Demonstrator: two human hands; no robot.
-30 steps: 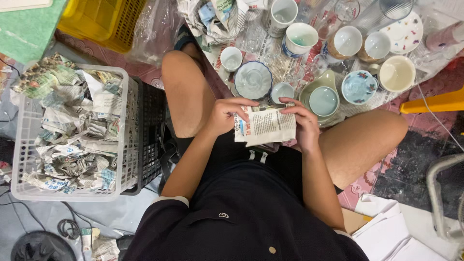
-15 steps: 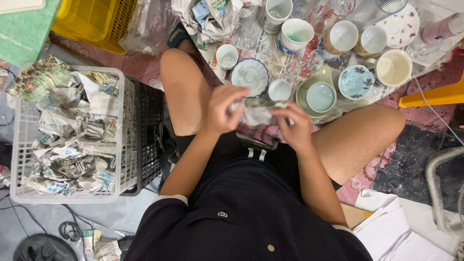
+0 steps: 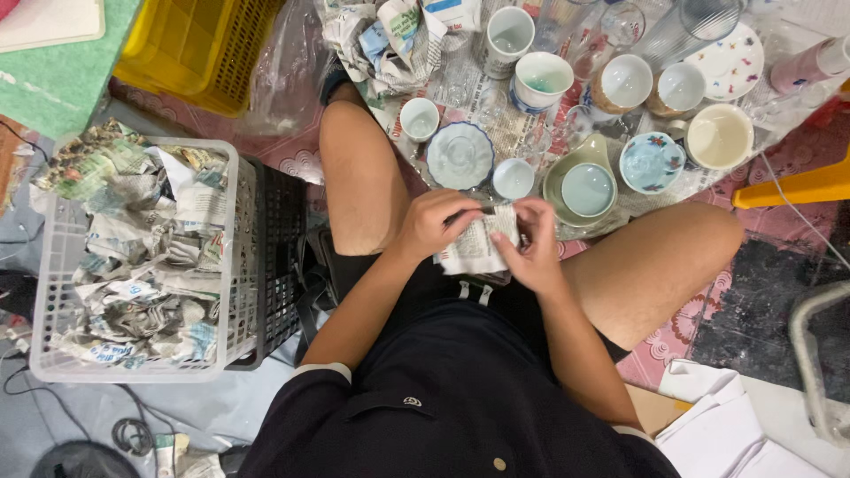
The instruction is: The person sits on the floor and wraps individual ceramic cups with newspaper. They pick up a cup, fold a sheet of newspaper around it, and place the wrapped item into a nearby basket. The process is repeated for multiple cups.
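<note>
Head view: both hands' fingers (image 3: 460, 215) pinch a newspaper bundle (image 3: 478, 250) — cups (image 3: 513, 178) ahead, white crate (image 3: 142, 265) left.

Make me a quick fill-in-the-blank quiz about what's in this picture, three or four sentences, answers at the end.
1. Both hands, the left hand and the right hand, hold a bundle wrapped in ______.
2. The white basket beside the person's left leg is full of crumpled ______.
3. The empty crate at the top left is coloured ______.
4. The small cup just beyond the hands sits next to a blue-rimmed ______.

Missing words: newspaper; newspaper; yellow; saucer
</note>
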